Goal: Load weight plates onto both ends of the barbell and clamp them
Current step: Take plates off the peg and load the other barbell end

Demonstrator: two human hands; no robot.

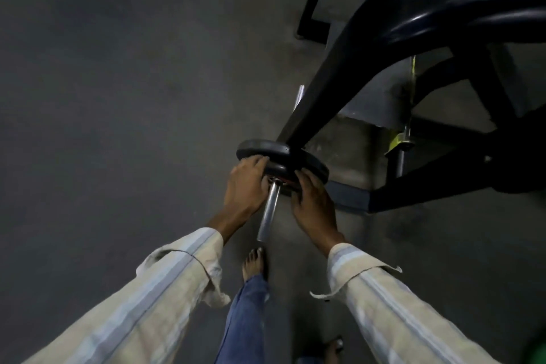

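A black round weight plate [260, 148] sits on the near end of the barbell, whose silver sleeve [270, 209] sticks out toward me. My left hand [243, 183] grips the plate's left edge and my right hand [311, 202] grips its right edge. A second dark plate [317, 170] seems to sit just behind the first. The bar's far part is hidden behind a black bench leg, with only a silver tip [299, 94] showing. No clamp is visible.
A black padded bench [461, 3] with its frame [428, 195] stands at the right, its leg crossing over the bar. A yellow-tagged pin [401, 139] hangs under it. My bare foot [254, 263] is on the grey floor below the sleeve.
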